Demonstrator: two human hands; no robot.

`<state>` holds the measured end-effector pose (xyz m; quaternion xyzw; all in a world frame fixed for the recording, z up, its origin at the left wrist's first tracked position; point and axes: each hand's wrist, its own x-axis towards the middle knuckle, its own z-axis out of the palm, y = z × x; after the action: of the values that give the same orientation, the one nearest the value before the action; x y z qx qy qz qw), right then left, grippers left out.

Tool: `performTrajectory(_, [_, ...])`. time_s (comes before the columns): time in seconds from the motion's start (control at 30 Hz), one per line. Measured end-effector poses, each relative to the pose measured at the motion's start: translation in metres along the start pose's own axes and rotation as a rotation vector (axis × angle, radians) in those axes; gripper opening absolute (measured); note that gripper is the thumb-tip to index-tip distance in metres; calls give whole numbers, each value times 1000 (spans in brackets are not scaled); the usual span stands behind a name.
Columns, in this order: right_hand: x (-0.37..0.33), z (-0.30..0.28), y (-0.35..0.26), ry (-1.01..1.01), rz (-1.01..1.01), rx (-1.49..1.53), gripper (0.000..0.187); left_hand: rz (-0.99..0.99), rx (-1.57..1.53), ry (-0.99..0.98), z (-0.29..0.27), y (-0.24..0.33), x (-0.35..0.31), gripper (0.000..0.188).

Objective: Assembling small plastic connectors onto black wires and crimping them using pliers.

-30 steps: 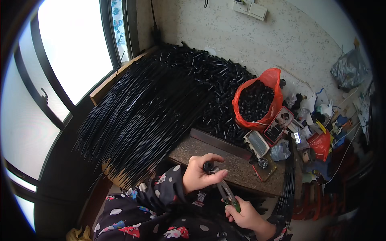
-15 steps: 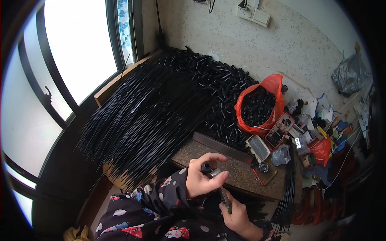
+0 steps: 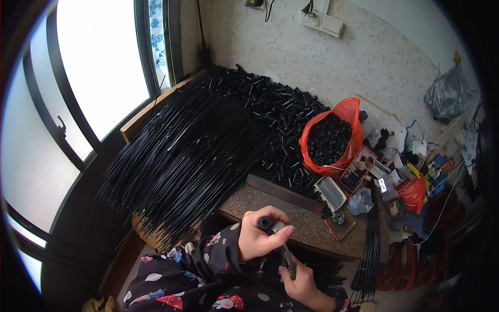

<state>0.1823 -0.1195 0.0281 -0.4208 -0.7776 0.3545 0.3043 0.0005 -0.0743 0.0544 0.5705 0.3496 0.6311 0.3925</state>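
Low in the middle, my left hand [image 3: 260, 240] is closed around a short black tube [image 3: 264, 223], whose round open end points up at the view. A grey, shiny piece [image 3: 277, 227] shows beside the tube, under my thumb. To the lower right, my right hand [image 3: 301, 286] grips a dark slim handle [image 3: 287, 258]. The handle slants up toward my left hand; whether it joins the tube is hidden by my fingers. Both hands are in front of the near edge of a brown speckled tabletop [image 3: 241, 200].
Many thin black rods [image 3: 171, 151] cover the table's left side. Behind them are heaped short black tubes [image 3: 286, 109]. An orange-red plastic bag [image 3: 356, 132] holds black parts. Right of it are a red-cased phone [image 3: 358, 169] and clutter. A dark bar [image 3: 283, 193] borders the tube heap.
My left index finger has curled in closer over the tube, and the tube's open end faces the view more. Both hands have shifted slightly left. The whole view has moved a little.
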Motion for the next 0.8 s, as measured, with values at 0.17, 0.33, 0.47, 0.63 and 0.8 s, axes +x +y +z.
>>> performTrajectory(0.17, [12, -18, 4, -71, -17, 33, 39, -20, 9, -48, -9, 1, 0, 30])
performTrajectory(0.33, [31, -41, 84, 87, 63, -151, 39, -88, -49, -4, -1, -2, 2, 33])
performTrajectory(0.47, [33, -30, 142, 101, 303, -634, 42, -36, -118, -83, -2, -19, -8, 40])
performTrajectory(0.63, [28, -29, 167, 162, 266, -741, 45, 18, -218, -55, -2, -16, -4, 48])
performTrajectory(0.8, [20, -30, 153, 238, 45, -690, 56, 97, -378, 28, -7, 10, 20, 50])
